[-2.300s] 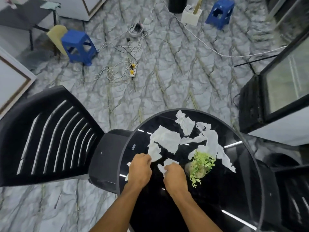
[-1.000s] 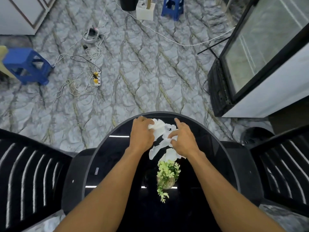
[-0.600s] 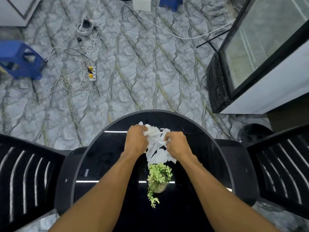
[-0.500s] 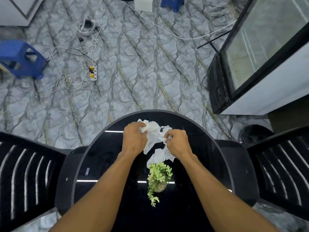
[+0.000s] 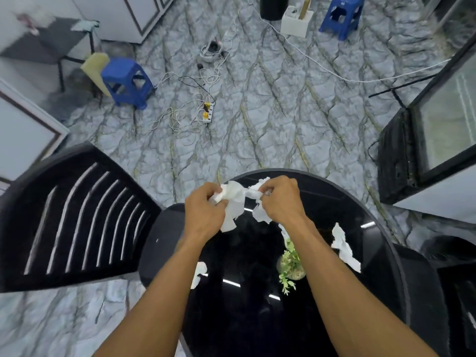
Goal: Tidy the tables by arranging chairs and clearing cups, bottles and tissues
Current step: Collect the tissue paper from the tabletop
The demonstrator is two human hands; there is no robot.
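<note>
My left hand (image 5: 204, 211) grips a bunch of white tissue pieces (image 5: 233, 202) above the far part of the round black glossy table (image 5: 244, 318). My right hand (image 5: 282, 200) grips more torn tissue beside it, with shreds hanging below the fist. One torn tissue strip (image 5: 345, 247) lies on the table at the right. A small scrap (image 5: 198, 275) lies near the left rim beside my left forearm. A black slatted chair (image 5: 74, 222) stands at the table's left, its seat under the rim.
A small potted green plant (image 5: 291, 264) stands on the table by my right forearm. Another black chair (image 5: 453, 292) is at the right. A glass-door cabinet (image 5: 438, 135) stands far right. Blue stools (image 5: 126, 83), cables and a power strip (image 5: 208, 113) lie on the marble floor.
Both hands have gathered the tissue pieces into bunches and lifted them off the table. The view has swung left and up, so the left chair and far floor show more.
</note>
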